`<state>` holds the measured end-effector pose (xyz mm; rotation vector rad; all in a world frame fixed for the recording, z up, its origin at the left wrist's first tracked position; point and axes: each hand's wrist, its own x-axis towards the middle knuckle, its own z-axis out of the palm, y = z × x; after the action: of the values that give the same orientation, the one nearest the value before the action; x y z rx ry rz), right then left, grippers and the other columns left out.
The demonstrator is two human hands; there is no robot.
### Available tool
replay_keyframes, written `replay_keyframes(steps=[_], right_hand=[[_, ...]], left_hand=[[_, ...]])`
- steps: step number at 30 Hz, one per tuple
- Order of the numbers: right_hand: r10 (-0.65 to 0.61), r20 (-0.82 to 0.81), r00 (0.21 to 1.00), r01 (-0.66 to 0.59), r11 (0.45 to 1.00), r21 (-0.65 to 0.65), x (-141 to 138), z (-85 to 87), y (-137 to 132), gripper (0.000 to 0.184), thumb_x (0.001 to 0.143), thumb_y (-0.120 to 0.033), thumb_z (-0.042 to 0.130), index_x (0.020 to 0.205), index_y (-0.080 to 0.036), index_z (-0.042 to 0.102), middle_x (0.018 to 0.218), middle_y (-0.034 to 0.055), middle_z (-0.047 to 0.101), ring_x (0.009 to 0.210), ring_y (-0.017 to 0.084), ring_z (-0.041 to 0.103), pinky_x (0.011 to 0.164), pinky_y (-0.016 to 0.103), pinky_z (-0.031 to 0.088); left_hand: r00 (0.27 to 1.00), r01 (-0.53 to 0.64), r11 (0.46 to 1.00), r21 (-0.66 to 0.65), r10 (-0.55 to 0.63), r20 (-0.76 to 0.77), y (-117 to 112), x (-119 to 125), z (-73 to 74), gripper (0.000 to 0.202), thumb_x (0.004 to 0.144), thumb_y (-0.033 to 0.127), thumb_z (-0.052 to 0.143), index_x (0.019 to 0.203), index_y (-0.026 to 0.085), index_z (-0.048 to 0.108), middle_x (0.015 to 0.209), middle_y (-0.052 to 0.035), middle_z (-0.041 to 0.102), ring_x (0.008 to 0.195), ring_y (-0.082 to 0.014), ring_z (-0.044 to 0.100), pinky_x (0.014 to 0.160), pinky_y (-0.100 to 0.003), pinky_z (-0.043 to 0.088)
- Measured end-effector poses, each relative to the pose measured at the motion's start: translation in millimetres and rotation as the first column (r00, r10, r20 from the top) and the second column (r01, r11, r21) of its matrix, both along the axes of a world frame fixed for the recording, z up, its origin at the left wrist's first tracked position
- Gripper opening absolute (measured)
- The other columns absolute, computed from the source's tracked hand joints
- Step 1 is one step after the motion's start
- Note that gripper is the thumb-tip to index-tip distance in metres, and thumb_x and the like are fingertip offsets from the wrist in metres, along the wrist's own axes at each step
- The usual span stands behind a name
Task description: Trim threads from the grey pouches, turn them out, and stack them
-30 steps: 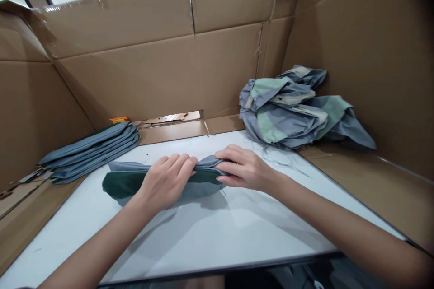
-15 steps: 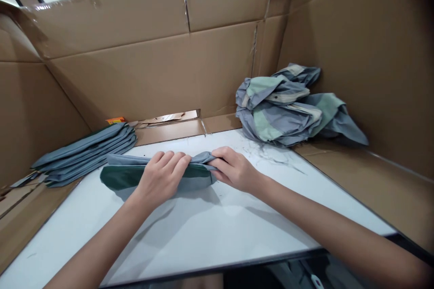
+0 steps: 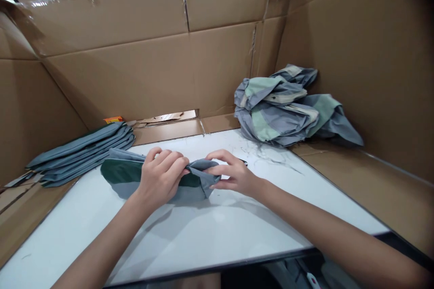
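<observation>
A folded grey-blue and dark green fabric piece (image 3: 122, 175) is held just over the white table (image 3: 190, 244). My left hand (image 3: 161, 174) grips its upper edge near the middle, fingers wrapped over the top. At the right end, my right hand (image 3: 233, 172) pinches a loose corner between thumb and fingers. That corner is bunched and twisted, and the fabric's underside is hidden. What kind of sewn article it is, I cannot tell.
Folded pieces of similar fabric lie stacked (image 3: 84, 153) at the left. A crumpled heap of grey and pale green cloth with zips (image 3: 276, 108) sits at the back right. Cardboard walls (image 3: 129, 76) surround the table. Loose threads and a small dark object (image 3: 243, 162) lie beyond my right hand.
My right hand has spread its fingers somewhat and turned the fabric's right corner, which now bulges and folds over. My left hand keeps its hold in nearly the same place.
</observation>
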<state>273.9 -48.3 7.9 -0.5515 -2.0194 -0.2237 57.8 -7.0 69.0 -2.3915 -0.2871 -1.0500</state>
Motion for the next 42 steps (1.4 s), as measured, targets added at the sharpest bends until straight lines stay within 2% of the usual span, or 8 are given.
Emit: replay_keyframes(steps=[4,8,13,16,22,27,35,42], right_hand=[[0.029,-0.097,0.995,-0.025,0.999,0.045,-10,0.5,-2,0.008,0.083,-0.022,0.059,0.089,-0.017,0.063,0.093,0.0078,0.06,0.088,0.015,0.056,0.076,0.029,0.049],[-0.059,-0.081,0.995,0.06,0.998,0.006,-18,7.7,-6,0.019,0.085,-0.007,0.05,0.086,-0.019,0.065,0.106,0.0077,0.061,0.099,0.016,0.051,0.084,0.033,0.046],[-0.102,0.003,0.995,0.101,0.979,-0.177,-18,10.5,-13,0.023,0.09,-0.027,0.046,0.088,-0.021,0.068,0.13,0.0075,0.048,0.114,0.022,0.04,0.096,0.043,0.039],[-0.066,-0.075,0.995,0.047,0.972,-0.23,-16,6.3,-14,0.023,0.089,-0.034,0.048,0.101,-0.023,0.064,0.125,0.0103,0.042,0.112,0.02,0.044,0.094,0.041,0.042],[0.094,-0.254,0.963,-0.127,0.985,-0.115,-29,10.0,-14,0.033,0.071,-0.038,0.07,0.095,-0.022,0.055,0.102,0.0066,0.05,0.092,0.016,0.054,0.08,0.033,0.05],[-0.024,-0.347,0.938,0.004,0.998,-0.057,-39,19.1,-16,0.015,0.072,-0.019,0.071,0.073,-0.019,0.056,0.097,0.0053,0.049,0.083,0.013,0.054,0.067,0.027,0.052],[-0.183,-0.06,0.981,0.193,0.939,0.284,-33,30.3,-14,0.013,0.086,-0.027,0.054,0.079,-0.018,0.058,0.103,0.0061,0.066,0.091,0.018,0.051,0.1,0.047,0.04],[-0.137,-0.249,0.959,0.126,0.99,-0.057,-41,19.3,-21,0.037,0.094,-0.037,0.034,0.071,-0.02,0.058,0.109,0.0053,0.061,0.1,0.018,0.049,0.097,0.041,0.041]], left_hand=[[0.99,-0.008,0.985,-0.17,-0.016,-0.14,-11,-1,7.7,0.024,0.093,0.025,0.03,0.083,0.016,0.051,0.075,-0.0017,0.062,0.062,-0.0131,0.049,0.062,-0.028,0.035],[0.999,-0.001,0.988,-0.152,-0.005,-0.039,-14,-1,3.5,0.022,0.092,0.026,0.038,0.078,0.017,0.053,0.062,0.0015,0.057,0.055,-0.0121,0.044,0.054,-0.026,0.031],[0.986,-0.023,0.993,-0.112,0.041,0.16,-12,-5,-3.1,0.014,0.085,0.018,0.05,0.072,0.018,0.055,0.054,0.0027,0.052,0.052,-0.0109,0.039,0.052,-0.025,0.03],[0.982,-0.011,0.988,-0.156,0.04,0.185,-11,-11,0.2,0.014,0.086,0.019,0.048,0.073,0.018,0.054,0.054,0.0012,0.05,0.053,-0.0117,0.039,0.052,-0.026,0.03],[0.981,0.079,0.977,-0.2,-0.04,0.191,-14,-18,8.5,0.018,0.09,0.023,0.039,0.077,0.018,0.05,0.063,-0.0027,0.054,0.06,-0.0143,0.041,0.057,-0.029,0.033],[0.982,0.083,0.976,-0.201,-0.046,0.184,-23,-12,10.8,0.014,0.087,0.017,0.042,0.076,0.019,0.05,0.061,-0.0013,0.055,0.065,-0.0152,0.048,0.064,-0.032,0.036],[0.969,-0.046,0.999,-0.023,0.05,0.242,-20,-7,10.3,0.011,0.086,0.015,0.045,0.077,0.019,0.051,0.062,-0.0002,0.058,0.059,-0.0144,0.046,0.06,-0.031,0.032],[0.953,-0.139,0.99,0.025,0.127,0.276,-11,-3,2.3,0.013,0.087,0.019,0.044,0.076,0.019,0.05,0.064,-0.0006,0.06,0.06,-0.0153,0.045,0.064,-0.032,0.029]])
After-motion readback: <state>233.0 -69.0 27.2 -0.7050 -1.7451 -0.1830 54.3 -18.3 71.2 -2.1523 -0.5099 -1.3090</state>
